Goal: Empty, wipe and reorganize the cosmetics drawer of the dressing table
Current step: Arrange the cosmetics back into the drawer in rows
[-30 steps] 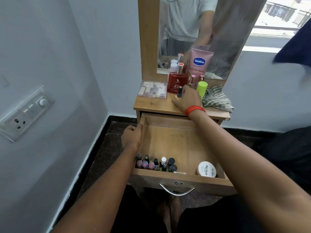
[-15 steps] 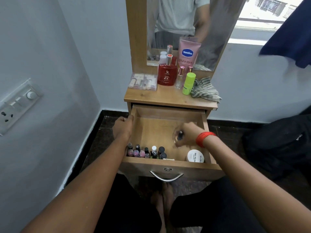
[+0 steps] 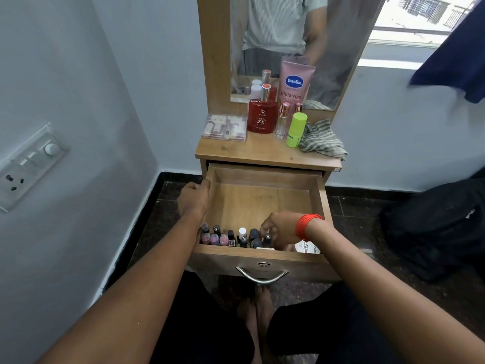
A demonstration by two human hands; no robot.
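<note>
The wooden drawer (image 3: 265, 203) of the dressing table stands pulled out. Several small nail polish bottles (image 3: 223, 236) line its front left corner. My right hand (image 3: 280, 228), with a red band at the wrist, is low at the drawer's front and pinches a small dark bottle (image 3: 267, 239) beside the row. A white round tub (image 3: 309, 248) lies partly hidden under that wrist. My left hand (image 3: 194, 198) grips the drawer's left wall.
On the tabletop (image 3: 262, 153) stand a red perfume bottle (image 3: 262, 119), a pink Vaseline tube (image 3: 295, 82), a green stick (image 3: 296, 130), a clear box (image 3: 225, 127) and a striped cloth (image 3: 322, 140). A grey wall is left, a dark bag right.
My right hand took a small dark bottle from the tabletop, carried it down into the drawer and now holds it against the row at the front. My left hand kept its grip.
</note>
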